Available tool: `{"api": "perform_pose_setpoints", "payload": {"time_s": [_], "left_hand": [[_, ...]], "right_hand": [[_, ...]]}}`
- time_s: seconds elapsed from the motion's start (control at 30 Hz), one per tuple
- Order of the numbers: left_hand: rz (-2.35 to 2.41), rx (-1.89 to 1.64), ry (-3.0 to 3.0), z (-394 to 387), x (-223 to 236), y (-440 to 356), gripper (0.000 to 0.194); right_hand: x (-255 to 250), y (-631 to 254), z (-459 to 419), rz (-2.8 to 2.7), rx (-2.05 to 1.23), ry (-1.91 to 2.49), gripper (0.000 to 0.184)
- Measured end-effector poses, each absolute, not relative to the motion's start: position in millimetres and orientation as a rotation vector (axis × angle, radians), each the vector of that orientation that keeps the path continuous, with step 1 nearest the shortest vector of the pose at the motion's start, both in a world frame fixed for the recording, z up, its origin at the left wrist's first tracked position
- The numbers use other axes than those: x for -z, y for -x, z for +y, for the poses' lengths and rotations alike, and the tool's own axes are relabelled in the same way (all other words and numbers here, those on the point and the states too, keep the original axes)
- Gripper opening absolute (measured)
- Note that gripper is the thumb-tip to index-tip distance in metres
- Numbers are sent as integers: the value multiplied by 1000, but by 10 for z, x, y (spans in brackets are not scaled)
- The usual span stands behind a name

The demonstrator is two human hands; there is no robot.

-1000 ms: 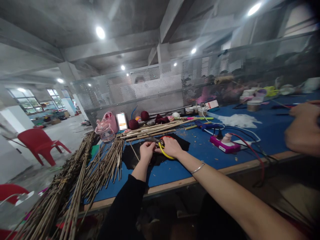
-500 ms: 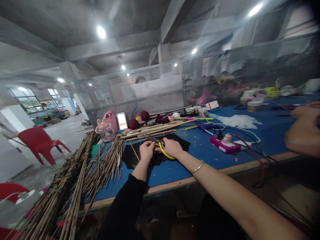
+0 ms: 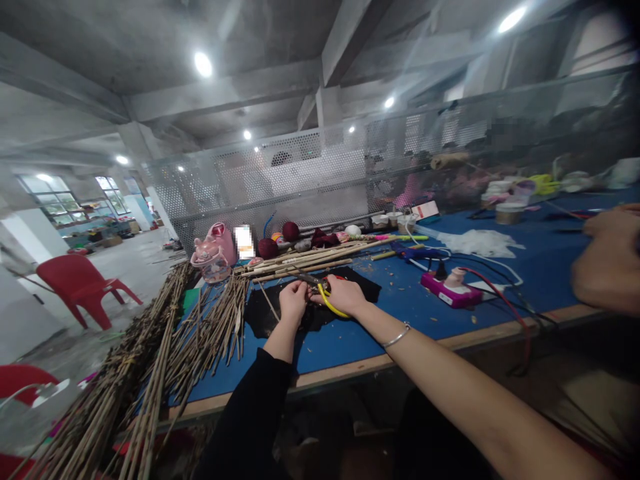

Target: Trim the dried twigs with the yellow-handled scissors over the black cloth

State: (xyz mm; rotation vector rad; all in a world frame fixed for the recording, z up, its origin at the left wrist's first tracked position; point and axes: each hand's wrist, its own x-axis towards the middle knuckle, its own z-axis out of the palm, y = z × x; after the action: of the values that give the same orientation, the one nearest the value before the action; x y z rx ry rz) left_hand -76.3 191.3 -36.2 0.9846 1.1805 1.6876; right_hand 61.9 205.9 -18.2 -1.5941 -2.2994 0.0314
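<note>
My left hand [image 3: 294, 299] is closed in a pinch over a black cloth [image 3: 310, 308] on the blue table [image 3: 400, 313], holding something small I cannot make out. My right hand [image 3: 344, 295] is wrapped round a pair of pliers with yellow and red handles [image 3: 326, 295], whose jaws point left towards my left fingers. A thin stick [image 3: 269, 301] lies slanted just left of my left hand.
A big heap of dry twigs [image 3: 150, 360] covers the table's left end. Long sticks [image 3: 320, 257], dark red balls [image 3: 290, 231], a pink jug [image 3: 213, 257] and a pink device with cables [image 3: 450, 290] lie behind. Another person's hand [image 3: 607, 267] is at the right edge. A red chair [image 3: 80, 287] stands left.
Both hands have stayed in place on the black cloth, with only slight finger shifts. The other person's hand at the right has barely moved.
</note>
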Motion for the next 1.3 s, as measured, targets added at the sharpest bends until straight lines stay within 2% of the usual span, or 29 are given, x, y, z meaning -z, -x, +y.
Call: {"api": "perform_pose_setpoints", "payload": {"time_s": [0.4,1.03,1.3], "left_hand": [[1144,-1593,-982,1855,308,718,12],[1217,-1615,-1144,1856,340,761,17],[1189,-1697,-862,1887,307,780,14]], "right_hand": [[178,-630,2059,-2297,62,1450,64],[140,-622,2031,-2327,-131,1604,69],[152,-638,2058,-2322,-38,1602,67]]}}
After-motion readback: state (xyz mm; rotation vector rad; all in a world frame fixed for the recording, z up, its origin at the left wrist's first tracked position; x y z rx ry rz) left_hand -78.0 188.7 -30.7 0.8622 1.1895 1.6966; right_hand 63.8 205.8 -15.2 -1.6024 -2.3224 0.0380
